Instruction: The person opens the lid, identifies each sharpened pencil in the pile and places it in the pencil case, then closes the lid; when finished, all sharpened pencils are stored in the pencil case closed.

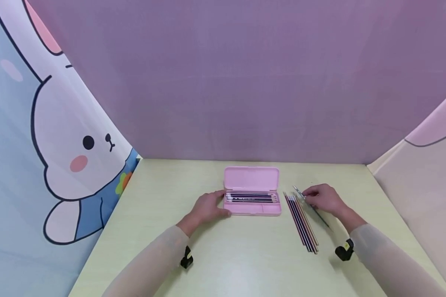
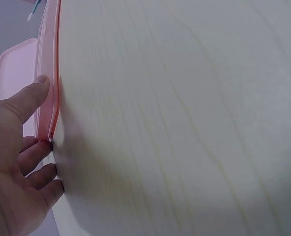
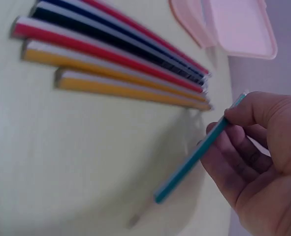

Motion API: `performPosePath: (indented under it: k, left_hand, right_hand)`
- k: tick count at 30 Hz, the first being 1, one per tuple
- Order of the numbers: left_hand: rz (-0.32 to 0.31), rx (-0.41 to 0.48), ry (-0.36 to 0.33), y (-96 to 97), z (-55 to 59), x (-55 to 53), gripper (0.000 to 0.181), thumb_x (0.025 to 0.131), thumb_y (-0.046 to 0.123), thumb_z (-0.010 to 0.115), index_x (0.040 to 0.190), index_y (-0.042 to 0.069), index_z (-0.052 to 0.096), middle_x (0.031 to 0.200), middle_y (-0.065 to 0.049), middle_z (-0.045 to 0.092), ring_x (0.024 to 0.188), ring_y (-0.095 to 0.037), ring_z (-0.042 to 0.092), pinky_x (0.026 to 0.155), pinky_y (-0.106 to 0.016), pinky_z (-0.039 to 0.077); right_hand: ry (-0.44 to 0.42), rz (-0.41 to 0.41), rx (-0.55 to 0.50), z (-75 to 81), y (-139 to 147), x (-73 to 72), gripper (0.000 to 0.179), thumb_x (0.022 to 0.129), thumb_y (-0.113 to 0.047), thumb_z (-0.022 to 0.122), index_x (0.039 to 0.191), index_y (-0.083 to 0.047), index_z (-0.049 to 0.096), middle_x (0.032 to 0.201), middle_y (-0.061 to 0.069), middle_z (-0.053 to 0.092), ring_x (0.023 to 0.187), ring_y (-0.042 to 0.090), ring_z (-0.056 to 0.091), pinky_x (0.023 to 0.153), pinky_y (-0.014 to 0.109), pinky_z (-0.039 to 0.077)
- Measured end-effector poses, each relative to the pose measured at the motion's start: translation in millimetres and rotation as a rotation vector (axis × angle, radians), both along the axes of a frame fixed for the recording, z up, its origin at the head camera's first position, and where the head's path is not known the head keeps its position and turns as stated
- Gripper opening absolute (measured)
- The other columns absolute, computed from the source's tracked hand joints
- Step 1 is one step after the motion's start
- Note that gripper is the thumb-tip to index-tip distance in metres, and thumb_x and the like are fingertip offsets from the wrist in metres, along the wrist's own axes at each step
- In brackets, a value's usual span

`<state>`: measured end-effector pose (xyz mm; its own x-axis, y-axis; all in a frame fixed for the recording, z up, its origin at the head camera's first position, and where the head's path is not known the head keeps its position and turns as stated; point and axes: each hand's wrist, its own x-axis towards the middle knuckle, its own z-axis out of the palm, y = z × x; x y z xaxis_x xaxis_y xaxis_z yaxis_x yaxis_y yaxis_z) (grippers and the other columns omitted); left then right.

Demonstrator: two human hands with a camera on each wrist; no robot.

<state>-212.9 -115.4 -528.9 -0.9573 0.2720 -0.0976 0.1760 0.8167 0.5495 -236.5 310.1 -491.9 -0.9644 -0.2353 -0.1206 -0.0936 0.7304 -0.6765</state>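
An open pink pencil case (image 1: 252, 209) lies on the table, its lid folded back and several dark striped pencils (image 1: 250, 198) in its rear section. My left hand (image 1: 207, 207) grips the case's left end; in the left wrist view the thumb (image 2: 34, 96) presses its wall and the fingers bend against the end. To the right lies a row of several loose pencils (image 1: 301, 225). Over the table just right of that row, my right hand (image 1: 325, 199) pinches a slim teal pencil (image 3: 189, 162) between thumb and fingertips. It slants, its lower end blurred.
The pale wooden table (image 1: 238, 260) meets a mauve cloth wall (image 1: 252, 82) behind the case. A rabbit-printed cloth (image 1: 67, 165) hangs on the left and a pale cloth (image 1: 423, 198) on the right. Red, dark and yellow pencils (image 3: 115, 54) lie side by side.
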Motion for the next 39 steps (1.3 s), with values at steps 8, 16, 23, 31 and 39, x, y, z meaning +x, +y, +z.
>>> performPosePath:
  k: [8,16,23,31,39]
  left_hand:
    - [0.002,-0.005,-0.006,-1.5,-1.6,-1.7,0.091,0.08,0.049,0.085,0.156,0.019,0.045,0.15,-0.009,0.058,0.139,-0.036,0.053,0.117,-0.054,0.042]
    - [-0.001,0.012,-0.007,-1.1,0.7,-0.7,0.091,0.08,0.046,0.086,0.156,0.016,0.046,0.149,-0.01,0.058,0.139,-0.037,0.053,0.116,-0.054,0.042]
    - [-0.003,0.01,-0.01,-0.8,2.1,0.2,0.09,0.08,0.045,0.087,0.155,0.015,0.046,0.147,-0.012,0.06,0.137,-0.038,0.054,0.116,-0.054,0.043]
    - [-0.005,0.011,-0.001,-1.5,1.4,-0.6,0.09,0.081,0.047,0.086,0.155,0.016,0.047,0.146,-0.011,0.061,0.135,-0.037,0.056,0.114,-0.052,0.045]
    - [-0.007,0.014,0.002,-1.8,1.2,-0.4,0.09,0.08,0.048,0.085,0.155,0.016,0.046,0.147,-0.01,0.06,0.135,-0.036,0.056,0.115,-0.052,0.045]
  right_hand:
    - [0.128,0.089,0.025,13.5,-29.9,-22.0,0.021,0.095,-0.01,0.067,0.112,-0.003,0.077,0.101,0.011,0.076,0.08,0.016,0.064,0.066,0.028,0.055]
    - [0.132,0.197,-0.01,30.4,-82.5,-36.3,0.016,0.095,-0.005,0.07,0.108,-0.005,0.079,0.103,0.009,0.077,0.088,0.019,0.066,0.081,0.035,0.058]
    - [0.114,0.284,-0.046,23.1,-126.1,-44.4,0.016,0.095,-0.004,0.07,0.107,-0.01,0.08,0.105,0.004,0.076,0.09,0.016,0.065,0.084,0.034,0.06]
    - [0.126,0.421,-0.044,15.7,-161.8,-49.5,0.014,0.094,-0.001,0.071,0.101,-0.008,0.08,0.1,0.003,0.078,0.095,0.017,0.068,0.09,0.04,0.059]
    - [0.073,0.477,0.037,6.0,-180.9,-47.1,0.013,0.093,-0.004,0.073,0.098,-0.013,0.082,0.095,-0.004,0.078,0.088,0.01,0.065,0.086,0.03,0.057]
